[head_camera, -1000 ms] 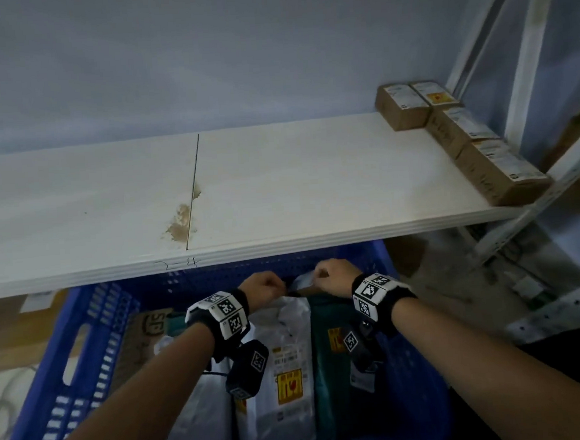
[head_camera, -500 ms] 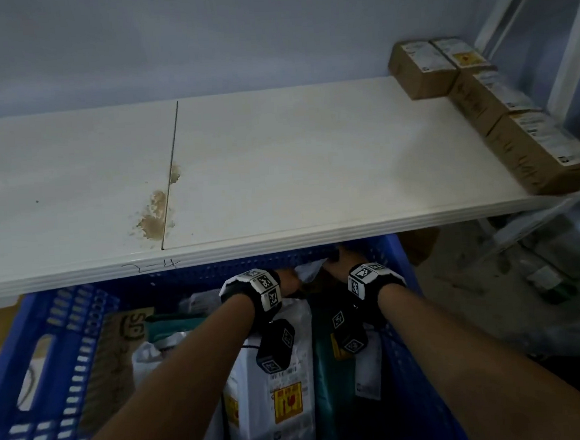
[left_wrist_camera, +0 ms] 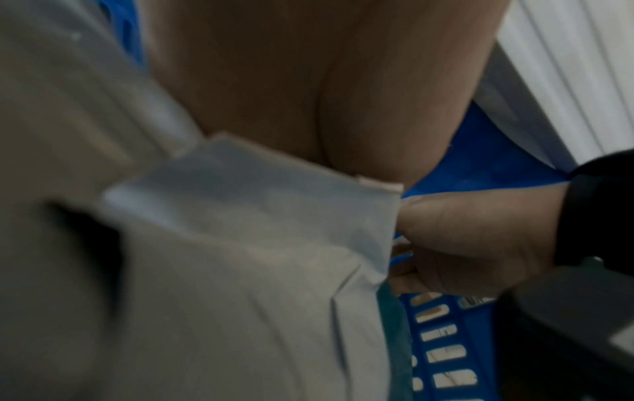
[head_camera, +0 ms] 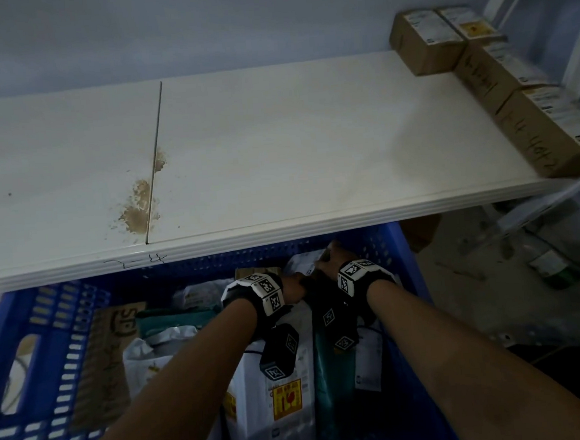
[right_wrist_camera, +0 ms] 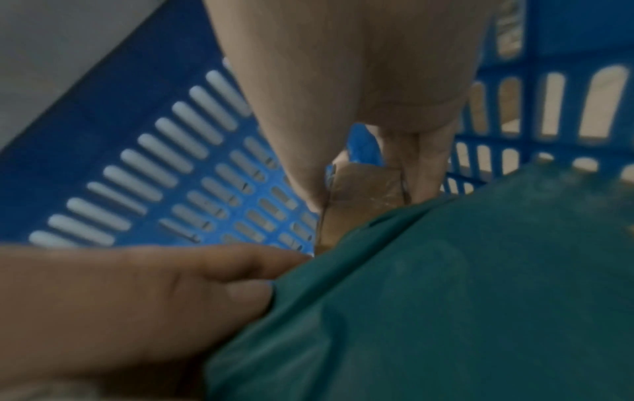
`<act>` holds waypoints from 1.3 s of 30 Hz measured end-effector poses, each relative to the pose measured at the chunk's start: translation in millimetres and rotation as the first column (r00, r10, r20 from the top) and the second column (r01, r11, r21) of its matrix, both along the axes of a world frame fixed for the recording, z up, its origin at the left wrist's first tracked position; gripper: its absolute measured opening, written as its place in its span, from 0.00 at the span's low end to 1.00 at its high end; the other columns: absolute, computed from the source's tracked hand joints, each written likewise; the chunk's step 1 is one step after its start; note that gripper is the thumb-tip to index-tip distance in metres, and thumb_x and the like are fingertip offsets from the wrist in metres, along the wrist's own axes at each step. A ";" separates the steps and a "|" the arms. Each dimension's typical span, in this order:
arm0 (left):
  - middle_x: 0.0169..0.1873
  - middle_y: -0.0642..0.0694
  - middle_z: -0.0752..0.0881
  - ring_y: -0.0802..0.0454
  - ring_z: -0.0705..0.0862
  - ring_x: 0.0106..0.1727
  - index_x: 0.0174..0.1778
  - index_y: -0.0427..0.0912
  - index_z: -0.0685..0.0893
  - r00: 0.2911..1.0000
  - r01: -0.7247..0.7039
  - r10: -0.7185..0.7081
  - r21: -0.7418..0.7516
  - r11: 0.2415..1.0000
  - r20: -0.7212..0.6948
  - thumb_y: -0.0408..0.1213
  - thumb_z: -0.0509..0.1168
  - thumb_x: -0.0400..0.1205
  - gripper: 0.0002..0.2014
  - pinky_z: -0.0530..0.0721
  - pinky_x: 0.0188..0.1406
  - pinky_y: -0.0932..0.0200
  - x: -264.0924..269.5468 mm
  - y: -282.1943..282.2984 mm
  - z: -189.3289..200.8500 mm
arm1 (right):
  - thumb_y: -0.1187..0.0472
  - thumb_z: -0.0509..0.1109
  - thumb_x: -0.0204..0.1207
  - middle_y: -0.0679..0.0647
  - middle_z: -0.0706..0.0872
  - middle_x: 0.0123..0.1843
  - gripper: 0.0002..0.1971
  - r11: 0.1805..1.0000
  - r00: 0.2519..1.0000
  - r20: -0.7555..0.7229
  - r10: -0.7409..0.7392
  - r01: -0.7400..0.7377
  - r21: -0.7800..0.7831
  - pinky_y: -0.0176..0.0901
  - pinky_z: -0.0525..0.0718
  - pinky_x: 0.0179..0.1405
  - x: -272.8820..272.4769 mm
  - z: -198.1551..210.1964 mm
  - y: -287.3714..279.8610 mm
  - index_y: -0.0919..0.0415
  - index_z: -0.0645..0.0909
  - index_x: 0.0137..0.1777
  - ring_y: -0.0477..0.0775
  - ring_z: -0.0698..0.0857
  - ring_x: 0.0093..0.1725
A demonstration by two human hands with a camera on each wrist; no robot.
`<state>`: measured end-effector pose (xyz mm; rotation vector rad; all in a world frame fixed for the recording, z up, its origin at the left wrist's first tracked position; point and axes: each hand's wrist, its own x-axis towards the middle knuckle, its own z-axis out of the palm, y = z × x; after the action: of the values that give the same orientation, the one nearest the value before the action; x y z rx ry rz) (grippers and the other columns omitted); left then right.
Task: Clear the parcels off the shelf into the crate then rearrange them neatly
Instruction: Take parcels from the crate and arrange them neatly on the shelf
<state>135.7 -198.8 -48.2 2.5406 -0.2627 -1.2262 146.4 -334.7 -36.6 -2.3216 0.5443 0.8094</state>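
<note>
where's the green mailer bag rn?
Head view: the green mailer bag stands in the blue crate, right of centre, beside the white mailer bag, under the right hand.

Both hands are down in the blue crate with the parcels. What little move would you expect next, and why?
Probably tucking the small brown box down at the crate's far wall. The right hand pinches it there beside the green bag, while the left hand holds the white bag aside.

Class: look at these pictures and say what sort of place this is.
Probably a parcel storeroom: labelled cardboard boxes line a white shelf, and a blue crate below holds courier bags.
</note>
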 end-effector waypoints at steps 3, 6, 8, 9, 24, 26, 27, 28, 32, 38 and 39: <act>0.80 0.36 0.62 0.40 0.61 0.81 0.80 0.35 0.61 0.996 -0.068 0.064 -0.062 0.996 -0.066 0.33 0.50 0.87 0.23 0.57 0.80 0.52 -5.2 0.1 6.1 | 0.55 0.64 0.84 0.68 0.72 0.76 0.33 1.000 1.000 -0.007 -0.018 0.018 0.002 0.51 0.77 0.64 -1.4 3.6 4.5 0.69 0.54 0.82 0.66 0.76 0.72; 0.77 0.35 0.68 0.38 0.68 0.77 0.76 0.32 0.67 0.980 -0.087 0.064 -0.116 0.989 -0.186 0.42 0.56 0.86 0.25 0.64 0.77 0.51 -0.2 0.4 1.6 | 0.56 0.65 0.83 0.67 0.75 0.73 0.31 0.999 0.998 0.044 -0.041 0.041 -0.006 0.47 0.79 0.56 -5.0 5.0 2.4 0.67 0.58 0.80 0.66 0.78 0.69; 0.69 0.34 0.77 0.38 0.78 0.68 0.69 0.35 0.77 0.972 -0.094 0.055 -0.159 0.983 -0.230 0.56 0.62 0.76 0.32 0.74 0.73 0.47 9.6 3.4 -19.0 | 0.55 0.64 0.83 0.66 0.75 0.73 0.31 0.998 0.997 0.047 -0.069 0.069 0.004 0.44 0.79 0.53 -8.2 8.3 -0.3 0.66 0.58 0.80 0.65 0.79 0.68; 0.67 0.34 0.80 0.38 0.79 0.65 0.67 0.37 0.80 0.974 -0.075 0.033 -0.180 0.981 -0.225 0.56 0.62 0.75 0.30 0.76 0.70 0.45 12.8 4.0 -20.7 | 0.55 0.64 0.83 0.65 0.76 0.73 0.30 0.997 0.996 0.045 -0.074 0.074 0.007 0.43 0.79 0.53 -8.8 11.7 -0.8 0.66 0.59 0.80 0.64 0.79 0.68; 0.58 0.36 0.82 0.54 0.75 0.47 0.66 0.34 0.77 0.996 -0.014 -0.013 -0.293 0.956 -0.090 0.32 0.53 0.87 0.15 0.75 0.51 0.71 -27.4 0.2 99.4 | 0.51 0.65 0.79 0.65 0.85 0.58 0.18 0.992 0.962 0.246 -0.121 0.129 -0.015 0.50 0.85 0.55 -31.8 71.0 4.6 0.64 0.79 0.60 0.67 0.85 0.58; 0.67 0.35 0.79 0.51 0.74 0.56 0.67 0.31 0.78 0.997 -0.019 -0.004 -0.309 0.951 -0.073 0.34 0.55 0.86 0.17 0.72 0.58 0.59 -34.6 4.8 107.4 | 0.50 0.65 0.81 0.66 0.82 0.63 0.21 0.989 0.961 0.237 -0.143 0.150 -0.009 0.47 0.81 0.53 -35.1 80.3 1.7 0.63 0.74 0.67 0.68 0.83 0.61; 0.68 0.37 0.77 0.51 0.73 0.58 0.68 0.32 0.78 0.997 -0.027 0.006 -0.302 0.953 -0.071 0.34 0.55 0.86 0.17 0.69 0.56 0.60 -39.0 6.2 113.6 | 0.49 0.64 0.81 0.66 0.81 0.66 0.24 0.989 0.965 0.219 -0.143 0.147 -0.002 0.47 0.78 0.53 -37.4 85.4 -0.2 0.62 0.70 0.71 0.68 0.82 0.63; 0.69 0.37 0.77 0.50 0.74 0.59 0.69 0.32 0.77 0.998 -0.027 0.006 -0.325 0.945 -0.064 0.34 0.55 0.86 0.17 0.68 0.56 0.61 -43.9 7.0 119.5 | 0.48 0.64 0.82 0.66 0.79 0.69 0.27 0.987 0.971 0.179 -0.160 0.161 0.008 0.48 0.77 0.53 -39.7 90.8 -1.5 0.62 0.65 0.76 0.68 0.81 0.65; 0.68 0.31 0.77 0.43 0.78 0.62 0.69 0.31 0.75 0.999 -0.039 0.029 -0.399 0.916 -0.032 0.26 0.54 0.85 0.17 0.74 0.51 0.54 -56.4 11.1 132.9 | 0.42 0.61 0.80 0.66 0.70 0.78 0.40 0.973 0.969 0.092 -0.230 0.228 0.037 0.53 0.76 0.65 -52.9 103.9 -0.9 0.64 0.51 0.83 0.69 0.75 0.72; 0.33 0.44 0.78 0.48 0.74 0.34 0.41 0.37 0.80 0.939 -0.344 0.298 -0.416 0.842 -0.175 0.32 0.54 0.86 0.12 0.73 0.43 0.53 -71.3 20.3 142.8 | 0.39 0.74 0.64 0.65 0.76 0.69 0.50 0.836 0.913 -0.031 -0.406 0.385 0.390 0.58 0.89 0.48 -82.0 118.1 1.1 0.67 0.58 0.80 0.64 0.83 0.57; 0.36 0.42 0.80 0.50 0.76 0.33 0.48 0.35 0.80 0.910 -0.415 0.374 -0.400 0.817 -0.180 0.36 0.53 0.87 0.12 0.76 0.43 0.53 -74.1 22.6 146.7 | 0.40 0.77 0.57 0.65 0.79 0.65 0.51 0.839 0.920 -0.068 -0.386 0.381 0.389 0.60 0.89 0.52 -87.7 123.3 1.6 0.68 0.65 0.76 0.65 0.84 0.56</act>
<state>61.6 -176.2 98.5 2.0142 0.0229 -0.9878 58.7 -333.1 86.7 -1.7646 0.7369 0.6382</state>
